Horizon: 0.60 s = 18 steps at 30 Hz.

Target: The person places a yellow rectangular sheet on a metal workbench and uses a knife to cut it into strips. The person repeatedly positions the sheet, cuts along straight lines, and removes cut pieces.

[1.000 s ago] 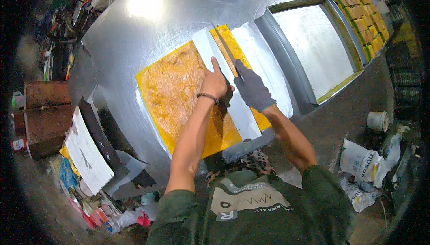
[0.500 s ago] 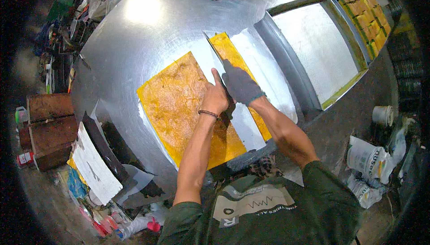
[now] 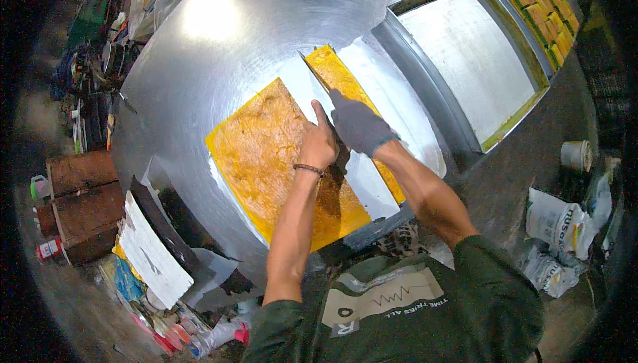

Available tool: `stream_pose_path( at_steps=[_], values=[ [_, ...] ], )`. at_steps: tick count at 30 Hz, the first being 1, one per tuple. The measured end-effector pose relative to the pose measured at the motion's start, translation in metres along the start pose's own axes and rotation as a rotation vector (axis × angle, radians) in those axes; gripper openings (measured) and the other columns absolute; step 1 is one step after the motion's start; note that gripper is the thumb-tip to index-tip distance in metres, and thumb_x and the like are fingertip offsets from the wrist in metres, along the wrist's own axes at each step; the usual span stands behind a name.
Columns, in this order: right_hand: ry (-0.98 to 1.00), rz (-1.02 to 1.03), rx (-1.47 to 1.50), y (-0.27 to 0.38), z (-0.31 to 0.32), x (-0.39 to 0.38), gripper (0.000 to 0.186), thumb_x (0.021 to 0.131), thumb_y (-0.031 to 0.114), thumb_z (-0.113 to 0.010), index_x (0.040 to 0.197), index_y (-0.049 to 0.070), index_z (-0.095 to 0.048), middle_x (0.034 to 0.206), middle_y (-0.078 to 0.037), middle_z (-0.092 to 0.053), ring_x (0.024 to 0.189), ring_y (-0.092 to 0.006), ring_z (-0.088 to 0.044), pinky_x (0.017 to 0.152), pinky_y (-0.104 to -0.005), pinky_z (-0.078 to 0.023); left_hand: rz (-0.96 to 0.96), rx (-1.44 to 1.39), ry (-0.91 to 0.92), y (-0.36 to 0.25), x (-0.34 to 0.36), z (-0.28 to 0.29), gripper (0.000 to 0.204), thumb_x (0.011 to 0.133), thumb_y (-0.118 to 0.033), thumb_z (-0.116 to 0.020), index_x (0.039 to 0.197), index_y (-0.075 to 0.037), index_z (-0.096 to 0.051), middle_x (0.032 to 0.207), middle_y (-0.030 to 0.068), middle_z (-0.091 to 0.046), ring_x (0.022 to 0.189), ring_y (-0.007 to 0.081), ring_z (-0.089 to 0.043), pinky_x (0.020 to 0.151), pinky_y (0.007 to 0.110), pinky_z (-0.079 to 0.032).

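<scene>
A large yellow-brown slab of sheet cake (image 3: 259,144) lies on white paper (image 3: 372,180) on a metal table. To its right, across a gap of bare paper, lies a narrow strip (image 3: 335,71) of the same cake. My right hand (image 3: 362,127), in a grey glove, grips a long knife (image 3: 316,74) whose blade runs along the strip's left edge. Just left of it my bare left hand (image 3: 319,145) rests at the slab's right edge, its index finger stretched forward. The left hand's other fingers are partly hidden; it appears to hold nothing.
On the right stands a rectangular metal tray frame (image 3: 435,84) around a pale sheet. Beyond it, a tray holds several rows of cut cake pieces (image 3: 535,4). A white board (image 3: 156,250) leans at the lower left, near brown boxes (image 3: 86,207). Plastic bags (image 3: 558,223) and a bucket (image 3: 575,156) are at the right.
The whole view has shifted slightly. Both hands, the knife and the cake keep nearly the same places relative to one another.
</scene>
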State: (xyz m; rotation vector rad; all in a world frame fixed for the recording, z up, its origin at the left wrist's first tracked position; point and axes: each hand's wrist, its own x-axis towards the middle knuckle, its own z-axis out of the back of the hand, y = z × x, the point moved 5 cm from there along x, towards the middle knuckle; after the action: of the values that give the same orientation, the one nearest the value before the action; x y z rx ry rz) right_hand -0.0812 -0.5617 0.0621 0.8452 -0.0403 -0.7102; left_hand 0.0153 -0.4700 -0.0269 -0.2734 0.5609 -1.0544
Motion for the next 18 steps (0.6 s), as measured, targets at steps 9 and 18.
stream_pose_path(
  at_steps=[9, 18],
  values=[
    [0.012, 0.052, 0.02, 0.007, 0.008, -0.002, 0.034, 0.094, 0.014, -0.049, 0.122, -0.005, -0.047, 0.093, -0.032, -0.066, 0.088, -0.0465, -0.067, 0.075, -0.0536, -0.053, 0.031, -0.027, 0.092, 0.001, 0.002, 0.001, 0.117, 0.081, -0.021, -0.076, 0.152, 0.006, 0.013, 0.11, 0.0544, -0.046, 0.092, 0.0565, -0.062, 0.081, 0.049, -0.054],
    [0.074, 0.0, -0.009, -0.006, -0.002, -0.01, 0.033, 0.092, 0.009, -0.051, 0.121, -0.006, -0.047, 0.093, -0.032, -0.066, 0.087, -0.0473, -0.067, 0.072, -0.0534, -0.053, -0.034, -0.029, 0.027, 0.006, 0.004, -0.001, 0.108, 0.083, -0.016, -0.069, 0.153, 0.006, 0.011, 0.103, 0.0525, -0.05, 0.086, 0.0558, -0.061, 0.079, 0.051, -0.054]
  ],
)
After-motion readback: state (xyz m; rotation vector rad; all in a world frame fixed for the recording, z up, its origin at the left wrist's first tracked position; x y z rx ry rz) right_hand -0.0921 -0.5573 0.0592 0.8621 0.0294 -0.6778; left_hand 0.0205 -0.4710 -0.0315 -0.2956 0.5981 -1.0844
